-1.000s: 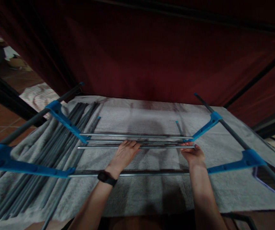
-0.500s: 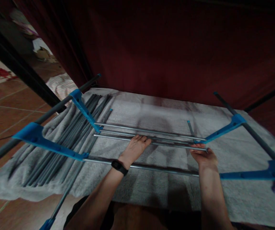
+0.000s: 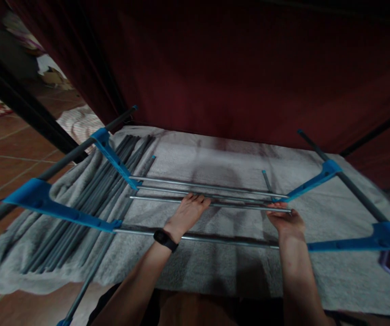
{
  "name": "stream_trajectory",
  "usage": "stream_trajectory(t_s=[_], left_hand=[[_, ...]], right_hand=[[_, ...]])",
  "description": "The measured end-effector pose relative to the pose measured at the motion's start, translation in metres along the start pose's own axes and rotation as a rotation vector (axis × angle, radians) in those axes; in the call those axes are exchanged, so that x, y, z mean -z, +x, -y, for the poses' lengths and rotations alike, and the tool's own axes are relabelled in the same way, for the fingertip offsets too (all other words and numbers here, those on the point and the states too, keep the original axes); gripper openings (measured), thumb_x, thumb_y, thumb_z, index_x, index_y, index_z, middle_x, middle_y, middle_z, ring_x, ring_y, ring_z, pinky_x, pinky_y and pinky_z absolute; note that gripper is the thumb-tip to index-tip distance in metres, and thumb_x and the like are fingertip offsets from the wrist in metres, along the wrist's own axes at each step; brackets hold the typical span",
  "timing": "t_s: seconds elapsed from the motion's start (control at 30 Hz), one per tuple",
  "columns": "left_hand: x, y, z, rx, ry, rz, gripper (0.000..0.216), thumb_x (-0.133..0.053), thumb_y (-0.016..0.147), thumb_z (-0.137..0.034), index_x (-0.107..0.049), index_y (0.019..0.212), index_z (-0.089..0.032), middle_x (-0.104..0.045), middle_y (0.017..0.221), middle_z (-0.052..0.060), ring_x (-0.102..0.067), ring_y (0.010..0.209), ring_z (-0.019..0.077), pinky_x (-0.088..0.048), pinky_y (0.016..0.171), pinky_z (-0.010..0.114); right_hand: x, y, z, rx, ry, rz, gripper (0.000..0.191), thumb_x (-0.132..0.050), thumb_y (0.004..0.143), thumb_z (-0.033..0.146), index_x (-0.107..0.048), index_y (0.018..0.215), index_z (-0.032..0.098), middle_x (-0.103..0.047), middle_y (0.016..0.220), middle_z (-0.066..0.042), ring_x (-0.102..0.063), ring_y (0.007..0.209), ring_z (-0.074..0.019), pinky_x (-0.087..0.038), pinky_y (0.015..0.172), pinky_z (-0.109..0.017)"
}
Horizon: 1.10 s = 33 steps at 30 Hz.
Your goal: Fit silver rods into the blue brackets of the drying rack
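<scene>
A thin metal rod (image 3: 238,206) lies crosswise between my hands, its left tip free. My left hand (image 3: 191,210), palm down with a black band on the wrist, is closed over the rod near its middle. At the rod's right end my right hand (image 3: 286,219) grips it, palm turned up. Just behind run two more metal rods, the farther one (image 3: 215,187) fixed between a blue bracket on the left (image 3: 115,158) and one on the right (image 3: 312,181). Closer to me, another rod (image 3: 228,241) joins the front left bracket (image 3: 62,206) and front right bracket (image 3: 358,242).
Several loose grey tubes (image 3: 89,203) lie on the left of the grey blanket (image 3: 228,158). Thicker grey tubes (image 3: 358,194) carry the brackets at both sides. A dark red curtain (image 3: 232,81) hangs behind. Tiled floor (image 3: 7,167) shows at left.
The view has shifted slightly, so the frame sits a little farther left and its left side lower. Both hands keep their hold on the metal rod, which has barely moved.
</scene>
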State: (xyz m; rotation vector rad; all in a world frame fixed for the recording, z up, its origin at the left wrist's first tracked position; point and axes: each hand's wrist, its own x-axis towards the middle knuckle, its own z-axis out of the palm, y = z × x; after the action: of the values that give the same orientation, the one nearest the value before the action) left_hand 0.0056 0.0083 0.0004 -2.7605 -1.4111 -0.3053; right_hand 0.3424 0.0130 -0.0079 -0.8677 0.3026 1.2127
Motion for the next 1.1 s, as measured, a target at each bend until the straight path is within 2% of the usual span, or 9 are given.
stream_trajectory(t_s=[0.17,0.33,0.63,0.87,1.1], left_hand=[[0.0006,0.0007,0.001,0.01,-0.001,0.021,0.021,-0.047,0.095,-0.018,-0.057,0.112,-0.023,-0.066,0.096,0.003,-0.063,0.088,0.0197,-0.043,0.083,0.035],[0.0041,0.0019,-0.0008,0.032,-0.016,0.002,0.016,-0.046,0.096,-0.021,-0.059,0.106,-0.022,-0.066,0.096,0.005,-0.063,0.089,0.0203,-0.043,0.083,0.035],[0.005,0.0012,-0.0012,0.04,-0.04,-0.033,0.019,-0.046,0.097,-0.032,-0.06,0.104,-0.021,-0.067,0.097,0.005,-0.062,0.092,0.0218,-0.043,0.086,0.037],[0.0052,0.0021,-0.0003,0.045,-0.078,-0.047,0.026,-0.043,0.098,-0.039,-0.061,0.1,-0.021,-0.067,0.095,0.004,-0.062,0.091,0.0211,-0.042,0.086,0.036],[0.0042,0.0034,0.0002,0.045,-0.092,-0.049,0.028,-0.041,0.099,-0.041,-0.062,0.101,-0.022,-0.067,0.092,0.003,-0.063,0.088,0.0203,-0.042,0.085,0.036]], right_hand=[[0.0035,0.0033,0.0,0.017,-0.037,0.043,0.02,-0.025,0.084,0.02,-0.044,0.078,0.021,-0.052,0.062,0.002,-0.057,0.053,-0.0141,-0.052,0.051,-0.034],[0.0048,0.007,0.0,0.04,-0.094,0.069,0.014,-0.03,0.081,0.018,-0.043,0.077,0.022,-0.051,0.061,0.003,-0.055,0.05,-0.0139,-0.051,0.05,-0.033],[-0.0009,0.0024,-0.0004,-0.021,-0.034,0.027,0.026,-0.021,0.089,0.023,-0.044,0.077,0.022,-0.052,0.059,0.003,-0.055,0.049,-0.0135,-0.051,0.049,-0.032],[0.0004,0.0016,-0.0024,-0.007,-0.045,0.055,0.019,-0.027,0.084,0.018,-0.045,0.079,0.022,-0.052,0.059,0.003,-0.056,0.05,-0.0137,-0.052,0.049,-0.031],[0.0041,0.0012,-0.0046,0.028,-0.018,0.123,0.015,-0.031,0.079,0.025,-0.045,0.081,0.022,-0.055,0.061,0.001,-0.058,0.054,-0.0148,-0.054,0.053,-0.034]])
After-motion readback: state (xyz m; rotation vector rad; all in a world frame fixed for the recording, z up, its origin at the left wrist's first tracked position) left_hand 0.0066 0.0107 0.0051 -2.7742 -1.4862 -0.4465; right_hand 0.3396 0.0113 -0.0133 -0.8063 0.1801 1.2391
